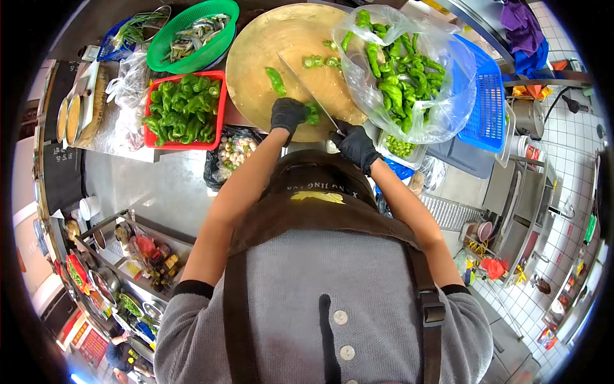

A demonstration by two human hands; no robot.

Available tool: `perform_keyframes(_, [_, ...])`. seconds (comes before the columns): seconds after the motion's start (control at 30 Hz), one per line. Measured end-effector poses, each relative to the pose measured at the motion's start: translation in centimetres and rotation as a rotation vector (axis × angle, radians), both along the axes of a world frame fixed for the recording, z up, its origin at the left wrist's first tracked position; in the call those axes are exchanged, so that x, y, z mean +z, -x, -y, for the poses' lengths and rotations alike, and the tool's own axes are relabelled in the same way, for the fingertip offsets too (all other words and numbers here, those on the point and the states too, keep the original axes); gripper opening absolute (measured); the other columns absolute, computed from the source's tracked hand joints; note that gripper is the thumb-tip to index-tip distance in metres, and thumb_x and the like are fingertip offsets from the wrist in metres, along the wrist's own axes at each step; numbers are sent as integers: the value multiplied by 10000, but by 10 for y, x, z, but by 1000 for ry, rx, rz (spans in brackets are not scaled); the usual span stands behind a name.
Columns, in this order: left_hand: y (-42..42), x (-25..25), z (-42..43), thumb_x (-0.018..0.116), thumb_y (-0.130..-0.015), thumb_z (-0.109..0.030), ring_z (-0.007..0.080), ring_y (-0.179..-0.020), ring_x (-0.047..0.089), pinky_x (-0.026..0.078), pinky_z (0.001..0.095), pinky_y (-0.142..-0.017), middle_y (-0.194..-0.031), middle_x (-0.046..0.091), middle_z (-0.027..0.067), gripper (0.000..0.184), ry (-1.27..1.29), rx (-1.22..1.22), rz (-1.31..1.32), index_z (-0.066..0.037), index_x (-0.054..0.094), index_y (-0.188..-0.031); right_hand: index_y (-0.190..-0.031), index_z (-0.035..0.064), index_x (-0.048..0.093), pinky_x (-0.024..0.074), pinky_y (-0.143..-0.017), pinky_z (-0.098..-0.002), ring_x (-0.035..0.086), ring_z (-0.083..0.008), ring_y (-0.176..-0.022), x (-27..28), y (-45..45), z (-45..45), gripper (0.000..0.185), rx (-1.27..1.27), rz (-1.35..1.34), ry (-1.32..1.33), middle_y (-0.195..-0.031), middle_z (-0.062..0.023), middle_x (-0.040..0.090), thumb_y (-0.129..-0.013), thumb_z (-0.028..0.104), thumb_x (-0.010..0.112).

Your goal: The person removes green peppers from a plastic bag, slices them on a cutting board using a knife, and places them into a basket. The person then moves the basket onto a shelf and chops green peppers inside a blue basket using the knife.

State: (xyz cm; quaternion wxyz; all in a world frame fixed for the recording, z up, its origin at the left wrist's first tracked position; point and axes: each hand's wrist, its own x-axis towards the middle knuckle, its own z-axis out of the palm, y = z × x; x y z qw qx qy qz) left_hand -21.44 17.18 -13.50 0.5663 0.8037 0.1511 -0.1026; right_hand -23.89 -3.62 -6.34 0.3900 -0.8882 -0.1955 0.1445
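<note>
We are seeing pepper pieces (318, 61) lying on the chopping board (256, 45), a basket (221, 109) of peppers (182, 109) to its left, a colander (160, 51) behind that basket, a pepper-filled bag (441, 118) rightward, overlapping a crate (484, 105).

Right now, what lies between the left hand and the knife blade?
A green pepper lies between the left hand and the knife blade in the head view.

Bright light; highlights on the plastic bag (441, 125); strong fisheye curvature (corners black).

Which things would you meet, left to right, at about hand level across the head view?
Plastic bags, red basket of green peppers, gloved left hand, gloved right hand, blue basket, metal pot.
</note>
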Motion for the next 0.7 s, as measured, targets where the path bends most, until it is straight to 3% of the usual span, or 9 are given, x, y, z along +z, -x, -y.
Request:
perform_keyframes(0.1, [1, -11, -1, 641, -692, -276, 208, -527, 616, 499, 306, -576, -554, 620, 89, 211, -30, -26, 56, -79, 683, -633, -1129, -8, 561, 465, -573, -330, 593, -209, -568, 12, -5, 1, 411, -35, -261, 12, -749, -167, 631, -824, 266, 592])
perform_keyframes(0.2, [11, -23, -14, 669, -687, -212, 174, -582, 628, 505, 276, -591, -640, 648, 96, 154, 16, -121, 168, -60, 688, -706, -1101, -5, 575, 406, -442, -293, 489, -126, -432, 17, -8, 7, 365, -93, -242, -130, -635, -89, 572, -829, 237, 606])
perform_keyframes(0.27, [35, 23, -16, 677, -711, -73, 147, -644, 609, 504, 268, -600, -754, 649, 96, 216, 302, 84, -47, 2, 661, -912, -1087, 6, 581, 389, -416, -281, 481, -121, -422, 18, -11, 14, 319, -258, -441, -304, -616, -67, 557, -835, 201, 605])
perform_keyframes(0.33, [47, 35, -19, 686, -715, -80, 148, -713, 615, 504, 271, -656, -825, 648, 95, 286, 500, 278, 84, -9, 635, -988, -1111, 24, 575, 349, -370, -264, 459, -104, -397, 21, -9, 17, 301, -389, -509, -362, -586, -34, 521, -834, 136, 609])
perform_keyframes(0.37, [48, 37, -22, 690, -717, -83, 149, -748, 618, 503, 272, -684, -860, 647, 95, 323, 597, 372, 154, -14, 621, -1026, -1118, 1, 576, 428, -476, -305, 533, -165, -481, 28, -9, 23, 356, -355, -533, -332, -645, -87, 603, -823, 197, 614])
perform_keyframes(0.5, [40, -10, -48, 678, -766, -137, 284, -892, 616, 494, 344, -758, -918, 638, 127, 381, -365, 209, 469, -18, 574, -1112, -1324, 108, 419, 474, -719, -383, 609, -348, -796, 45, 17, 21, 536, -103, -137, -89, -934, -219, 610, -802, 98, 542])
perform_keyframes(0.53, [41, 17, -43, 653, -736, -106, 335, -941, 548, 431, 427, -855, -951, 609, 157, 421, -372, 185, 358, -41, 552, -1140, -1346, 122, 390, 474, -724, -384, 606, -349, -803, 53, 23, 21, 566, -52, -55, -54, -961, -225, 600, -801, 92, 538])
perform_keyframes(0.6, [27, 39, -59, 644, -729, -122, 318, -975, 532, 404, 421, -886, -1015, 591, 138, 396, -552, 175, 554, -57, 572, -1113, -1393, 148, 323, 476, -723, -390, 597, -357, -804, 48, 30, 24, 655, 6, 38, -4, -983, -213, 589, -783, 78, 552])
perform_keyframes(0.7, [-6, 62, -75, 656, -721, -191, 300, -1039, 500, 370, 426, -919, -1086, 575, 110, 364, -893, -81, 764, -112, 608, -1072, -1391, 170, 346, 464, -657, -294, 556, -253, -654, 46, 43, 18, 649, -86, 84, 4, -779, -148, 556, -801, 49, 587])
